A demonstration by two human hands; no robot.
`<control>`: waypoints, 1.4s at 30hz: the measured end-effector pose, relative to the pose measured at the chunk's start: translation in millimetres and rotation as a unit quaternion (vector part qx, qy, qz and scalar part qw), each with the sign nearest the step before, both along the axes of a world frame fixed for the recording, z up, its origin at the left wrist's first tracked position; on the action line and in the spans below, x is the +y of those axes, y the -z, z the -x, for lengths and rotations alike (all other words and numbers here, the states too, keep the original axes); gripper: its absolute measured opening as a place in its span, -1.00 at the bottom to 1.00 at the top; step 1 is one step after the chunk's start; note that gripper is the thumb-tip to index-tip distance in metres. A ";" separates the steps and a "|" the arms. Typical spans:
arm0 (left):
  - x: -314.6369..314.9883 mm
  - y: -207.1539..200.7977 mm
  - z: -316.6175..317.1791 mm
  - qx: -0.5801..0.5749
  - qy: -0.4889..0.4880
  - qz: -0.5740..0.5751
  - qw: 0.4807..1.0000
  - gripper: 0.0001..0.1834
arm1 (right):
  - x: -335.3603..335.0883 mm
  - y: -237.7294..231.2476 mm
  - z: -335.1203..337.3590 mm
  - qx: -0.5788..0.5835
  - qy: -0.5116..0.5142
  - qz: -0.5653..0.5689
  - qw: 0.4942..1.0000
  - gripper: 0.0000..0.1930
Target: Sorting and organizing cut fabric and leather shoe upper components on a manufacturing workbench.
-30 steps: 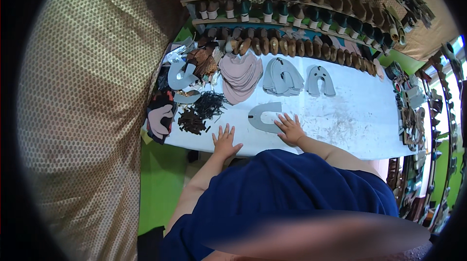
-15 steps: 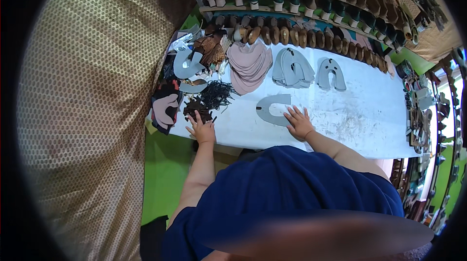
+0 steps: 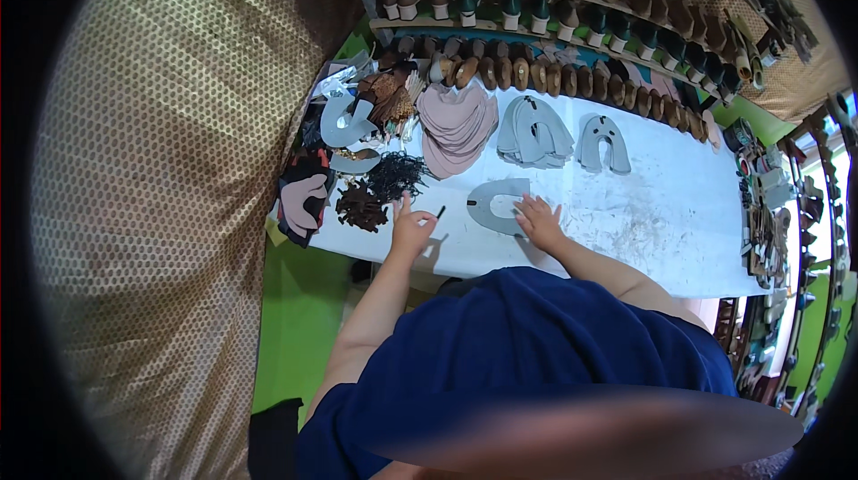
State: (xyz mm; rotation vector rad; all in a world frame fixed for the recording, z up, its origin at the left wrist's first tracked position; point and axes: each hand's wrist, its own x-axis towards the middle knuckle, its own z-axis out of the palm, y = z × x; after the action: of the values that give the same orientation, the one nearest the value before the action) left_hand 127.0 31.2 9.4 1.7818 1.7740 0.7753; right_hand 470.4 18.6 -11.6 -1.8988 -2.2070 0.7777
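Left hand (image 3: 411, 231): grip narrow, thumb and forefinger pinching one short dark strip (image 3: 441, 211), other fingers raised and spread. Hand and strip both lie left of the grey U-shaped piece (image 3: 480, 206), apart from it. Right hand (image 3: 542, 225): grip loose, fingers a little apart, pinching nothing; the fingertips seem to rest on the lower arm of the grey U-shaped piece, though at this scale contact is hard to confirm. That piece lies flat near the table's front edge, bend to the left, open end to the right.

Table (image 3: 661, 239): white covering, dark scuffs to the right of the U. Left of the U, a heap of brown strips (image 3: 362, 208); further back on that side, a black tangle (image 3: 396, 178). Behind it to the left, a stack of pink pieces (image 3: 458, 127); behind it, a stack of grey pieces (image 3: 518, 136); behind and to the right, a smaller grey set (image 3: 618, 156).

Room: well beyond the U, shelves (image 3: 420, 23) of heeled shoes, brown and dark green. Far left of it, a gold patterned curtain (image 3: 179, 212); far right, tall racks.
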 end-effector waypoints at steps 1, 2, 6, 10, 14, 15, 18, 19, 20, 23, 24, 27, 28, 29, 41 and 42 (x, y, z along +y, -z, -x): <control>0.6 -6.9 -11.2 -0.022 0.031 0.021 0.999 -0.86 | 4.0 -5.4 6.1 0.017 -0.008 -0.029 0.999 -0.49; 0.5 -15.2 -22.4 -0.022 0.034 0.017 0.999 -0.86 | 8.5 -16.2 12.1 0.016 -0.005 -0.033 0.999 -0.49; -0.1 -34.6 -59.5 0.008 0.099 0.019 0.995 -0.86 | 22.6 -69.0 28.3 0.067 -0.128 -0.103 0.984 -0.59; -2.5 -40.5 -89.9 0.040 0.149 -0.012 0.988 -0.84 | 22.4 -92.0 24.4 0.067 -0.163 -0.117 0.977 -0.79; -8.1 -56.2 -119.7 0.082 0.182 0.013 0.980 -0.85 | 17.5 -87.4 7.6 0.079 -0.166 -0.122 0.975 -0.86; -9.8 -54.3 -125.8 0.079 0.187 0.004 0.979 -0.85 | 17.4 -80.3 3.2 0.092 -0.162 -0.110 0.976 -0.87; -9.8 -34.0 -135.4 0.081 0.184 0.009 0.979 -0.78 | 18.2 -66.1 -6.8 0.109 -0.153 -0.073 0.979 -0.88; -9.7 -25.0 -136.2 0.088 0.181 0.020 0.979 -0.70 | 18.8 -61.8 -9.5 0.113 -0.144 -0.052 0.982 -0.89; -10.4 -22.5 -139.4 0.087 0.181 0.025 0.979 -0.70 | 19.4 -55.3 -14.5 0.114 -0.143 -0.047 0.982 -0.89; -8.3 -17.2 -138.6 0.221 0.093 0.194 0.951 -0.12 | 24.9 -38.6 -29.0 0.053 -0.139 -0.030 0.988 -0.93; -10.7 -12.2 -133.9 0.219 0.093 0.199 0.951 -0.12 | 27.2 -34.3 -32.2 0.038 -0.126 -0.023 0.991 -0.94; -14.6 1.3 -115.7 0.284 0.063 0.263 0.920 0.20 | 38.5 -26.9 -32.5 0.012 -0.119 -0.006 0.993 -0.95; -15.1 5.1 -109.0 0.282 0.062 0.267 0.919 0.20 | 43.8 -25.3 -30.3 0.003 -0.123 0.000 0.992 -0.94; -14.8 2.7 -103.3 0.293 0.081 0.271 0.914 0.21 | 49.8 -24.5 -26.3 0.003 -0.122 0.004 0.992 -0.94; 28.9 -10.2 -78.4 0.275 0.207 0.383 0.857 0.28 | 124.0 0.8 52.0 -0.041 -0.155 -0.009 0.987 -0.85; 31.1 -8.4 -75.5 0.263 0.219 0.395 0.853 0.29 | 124.5 -0.3 55.3 -0.043 -0.156 -0.006 0.987 -0.85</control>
State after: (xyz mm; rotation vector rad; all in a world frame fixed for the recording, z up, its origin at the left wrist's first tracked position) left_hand 202.5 62.3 17.8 1.7394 1.5221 -0.6229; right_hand 415.1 143.1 -11.3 -1.6298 -2.5935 0.7337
